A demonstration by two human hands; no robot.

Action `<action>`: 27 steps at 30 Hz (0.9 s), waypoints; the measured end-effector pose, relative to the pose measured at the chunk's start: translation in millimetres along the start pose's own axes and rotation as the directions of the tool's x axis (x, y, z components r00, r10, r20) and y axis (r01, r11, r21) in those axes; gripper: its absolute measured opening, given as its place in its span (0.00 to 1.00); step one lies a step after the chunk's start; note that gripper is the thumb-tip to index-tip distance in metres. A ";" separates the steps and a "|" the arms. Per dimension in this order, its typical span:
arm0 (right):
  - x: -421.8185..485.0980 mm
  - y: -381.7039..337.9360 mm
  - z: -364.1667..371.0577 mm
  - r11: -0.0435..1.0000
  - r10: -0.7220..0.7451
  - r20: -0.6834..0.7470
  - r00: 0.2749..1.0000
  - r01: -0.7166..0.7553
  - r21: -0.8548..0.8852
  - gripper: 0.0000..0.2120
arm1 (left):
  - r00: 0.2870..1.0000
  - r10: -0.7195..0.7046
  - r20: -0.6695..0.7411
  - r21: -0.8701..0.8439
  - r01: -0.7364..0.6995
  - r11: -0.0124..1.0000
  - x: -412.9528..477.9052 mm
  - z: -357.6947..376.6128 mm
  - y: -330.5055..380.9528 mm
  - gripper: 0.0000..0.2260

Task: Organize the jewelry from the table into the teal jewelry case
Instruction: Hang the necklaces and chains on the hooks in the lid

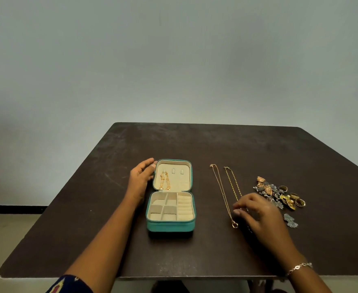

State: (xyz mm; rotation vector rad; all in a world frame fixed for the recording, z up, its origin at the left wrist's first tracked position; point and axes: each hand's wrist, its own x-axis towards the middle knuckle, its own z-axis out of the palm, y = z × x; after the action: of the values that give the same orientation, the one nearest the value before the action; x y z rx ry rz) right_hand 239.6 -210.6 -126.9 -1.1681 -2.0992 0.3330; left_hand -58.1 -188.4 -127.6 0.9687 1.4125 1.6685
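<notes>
Lowest in the frame, a patterned sleeve (68,285) shows at the bottom left edge and a silver bracelet (299,268) circles the right wrist at the lower right. Up from there, the right hand (258,212) sits right of centre, fingers loosely curled, fingertips down on the lower stretch of the twisted gold chain (233,185); whether it actually grips the chain, I cannot tell. Just left of those fingertips the thin gold necklace (221,191) lies stretched out, its small ring pendant at the near end. At frame centre sits the teal jewelry case (170,226), open flat on the dark table (216,144), cream compartments in the near half. The lid half lies farther back, with a gold chain (164,181) hanging inside on the left. The left hand (141,176) rests open against the lid's left edge, fingers touching its far corner. To the right, beyond the right hand, a heap of rings and earrings (277,193) lies on the table.
</notes>
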 end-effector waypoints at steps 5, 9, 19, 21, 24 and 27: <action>-16.6 10.2 0.3 0.987 -0.114 0.108 0.988 0.125 -0.105 0.05 | 1.000 0.025 -0.007 0.077 -0.024 0.997 -4.7 1.7 5.5 0.16; -17.2 11.1 1.7 0.983 -0.130 0.087 0.988 0.140 -0.121 0.06 | 0.995 0.103 -0.020 0.210 -0.096 0.973 -9.0 0.7 17.9 0.14; -16.9 17.0 7.4 0.978 -0.147 0.069 0.987 0.155 -0.141 0.02 | 0.914 0.306 0.267 0.449 -0.399 0.800 1.0 75.2 71.1 0.08; -16.6 17.5 8.6 0.977 -0.144 0.055 0.988 0.151 -0.153 0.05 | 0.903 0.227 0.366 0.550 -0.406 0.730 8.9 99.3 73.9 0.08; -16.7 16.9 10.1 0.950 -0.201 0.033 0.979 0.204 -0.237 0.10 | 0.875 0.062 0.480 0.715 -0.431 0.551 25.3 132.1 70.4 0.09; -16.9 16.1 10.3 0.935 -0.224 0.024 0.974 0.222 -0.278 0.10 | 0.871 -0.066 0.486 0.805 -0.417 0.421 43.5 154.1 60.5 0.09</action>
State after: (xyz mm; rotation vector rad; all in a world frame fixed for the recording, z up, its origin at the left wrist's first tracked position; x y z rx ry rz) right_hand 248.7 -214.3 -150.4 -1.0669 -2.2975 -0.0775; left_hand 56.2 -89.9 -46.7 2.0265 1.9003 0.5450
